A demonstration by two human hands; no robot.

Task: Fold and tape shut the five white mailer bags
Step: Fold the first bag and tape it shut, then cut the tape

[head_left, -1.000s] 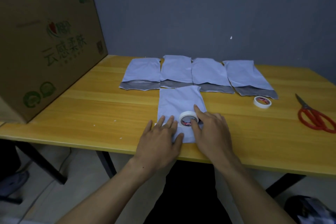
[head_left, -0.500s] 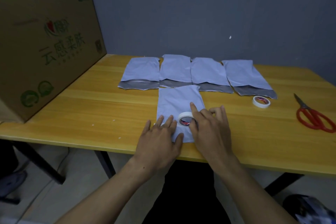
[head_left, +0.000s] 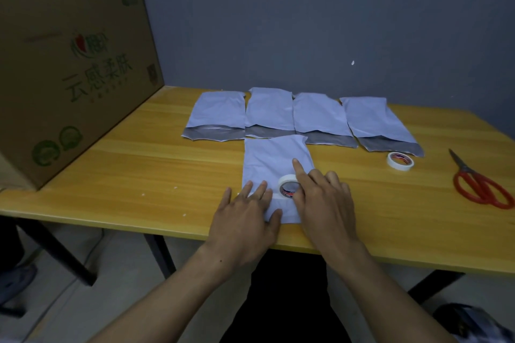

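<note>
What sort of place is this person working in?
Probably a small, makeshift packing spot in a home or back room: white mailer bags laid in a row on a wooden table, a tape roll and red scissors at hand, and a large cardboard box alongside.
</note>
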